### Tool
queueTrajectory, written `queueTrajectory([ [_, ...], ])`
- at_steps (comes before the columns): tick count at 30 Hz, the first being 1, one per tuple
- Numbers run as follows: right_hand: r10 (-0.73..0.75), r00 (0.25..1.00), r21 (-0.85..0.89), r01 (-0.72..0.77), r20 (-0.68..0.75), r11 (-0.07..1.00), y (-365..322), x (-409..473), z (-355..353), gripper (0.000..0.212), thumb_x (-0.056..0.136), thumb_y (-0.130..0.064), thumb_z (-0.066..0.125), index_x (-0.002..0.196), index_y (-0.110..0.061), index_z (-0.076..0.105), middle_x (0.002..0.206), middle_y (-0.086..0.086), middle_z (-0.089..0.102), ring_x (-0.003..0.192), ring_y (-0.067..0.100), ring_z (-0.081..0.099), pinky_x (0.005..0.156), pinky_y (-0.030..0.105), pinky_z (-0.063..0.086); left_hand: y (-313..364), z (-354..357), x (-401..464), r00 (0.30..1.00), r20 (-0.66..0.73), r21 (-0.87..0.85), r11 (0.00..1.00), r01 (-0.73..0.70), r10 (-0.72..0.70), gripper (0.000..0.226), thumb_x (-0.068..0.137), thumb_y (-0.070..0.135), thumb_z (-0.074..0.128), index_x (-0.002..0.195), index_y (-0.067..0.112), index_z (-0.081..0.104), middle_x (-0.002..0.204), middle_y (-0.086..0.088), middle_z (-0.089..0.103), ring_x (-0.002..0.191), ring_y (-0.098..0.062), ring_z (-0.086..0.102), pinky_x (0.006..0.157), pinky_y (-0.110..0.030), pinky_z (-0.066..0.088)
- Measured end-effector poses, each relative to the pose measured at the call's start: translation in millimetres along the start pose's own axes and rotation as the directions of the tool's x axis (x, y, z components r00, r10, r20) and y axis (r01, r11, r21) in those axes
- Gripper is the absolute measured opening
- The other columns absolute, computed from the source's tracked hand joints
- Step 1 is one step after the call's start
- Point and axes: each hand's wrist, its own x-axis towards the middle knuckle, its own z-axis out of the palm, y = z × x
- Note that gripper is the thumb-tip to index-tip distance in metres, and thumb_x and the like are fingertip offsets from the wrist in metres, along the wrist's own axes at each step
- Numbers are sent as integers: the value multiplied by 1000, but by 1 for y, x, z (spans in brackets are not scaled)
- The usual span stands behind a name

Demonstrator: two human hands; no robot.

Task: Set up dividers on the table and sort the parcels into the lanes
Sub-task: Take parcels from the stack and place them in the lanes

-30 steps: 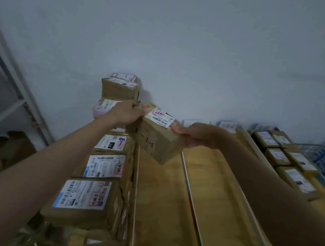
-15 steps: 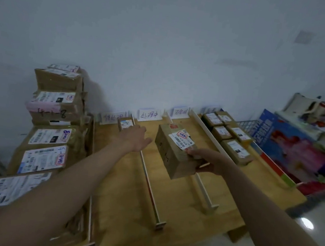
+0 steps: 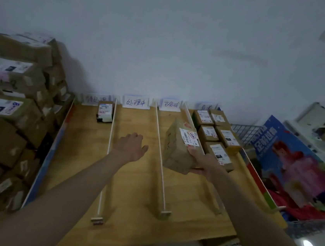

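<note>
- The right hand [image 3: 203,162], right of centre in the frame, grips a brown cardboard parcel with a white shipping label [image 3: 179,145] from its near end, thumb on the label side and fingers curled underneath. The parcel is held tilted, in the air, above the 3rd lane from the left.
- The left hand [image 3: 132,146], at centre frame, holds nothing; its fingers are loosely spread over the 2nd lane of the pale wooden table [image 3: 129,190].
- 3 thin white divider rails [image 3: 159,152] run from the handwritten lane signs [image 3: 136,102] at the wall toward the near edge.
- 1 small parcel [image 3: 104,111] sits at the far end of the left lane; a cluster of small parcels [image 3: 215,133] fills the right lane.
- Risk: with a 1-handed grip at 1 end, the tilted parcel could slip, or knock the light rail beside it askew, as I judge it.
- A tall stack of unsorted brown boxes [image 3: 11,109] fills the left of the frame.
</note>
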Motion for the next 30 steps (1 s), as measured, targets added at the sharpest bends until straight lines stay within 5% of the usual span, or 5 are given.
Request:
queueTrajectory([
  [8,33,999,-86,-30,38,996,-1,65,-31,56,83,-36,78,125,-7,56,117,8,63,107,24,62,88,43,57,42,13,18,991,34,40,991,125,-126,56,102,48,38,144,12,43,141,-8,47,127,-28,47,98,-42,46],
  [13,-2,998,-159,11,60,987,-11,111,-32,49,85,-38,75,123,-11,60,97,-1,61,91,18,61,78,39,59,49,17,54,985,31,39,985,167,-169,55,102,48,38,142,11,44,141,-8,47,127,-27,47,100,-42,45],
  [18,-11,999,-300,25,48,954,-24,177,-28,55,85,-44,72,125,-8,59,115,7,63,107,26,62,90,44,58,51,29,111,985,32,47,985,166,-167,56,102,49,38,143,12,43,140,-6,48,125,-26,49,97,-41,45],
  [24,-55,998,-451,61,27,891,-41,269,-9,49,89,-52,64,119,-13,62,97,0,62,99,26,64,89,45,58,42,43,195,987,-13,53,985,163,-163,55,101,48,37,142,12,44,137,-7,51,121,-26,51,100,-39,43],
  [30,-46,998,-575,65,48,816,-46,360,19,56,90,-59,57,115,-10,65,100,5,67,92,22,65,81,38,58,25,53,274,984,-79,54,985,164,-159,54,102,47,34,144,13,41,141,-6,49,128,-27,47,108,-40,33],
])
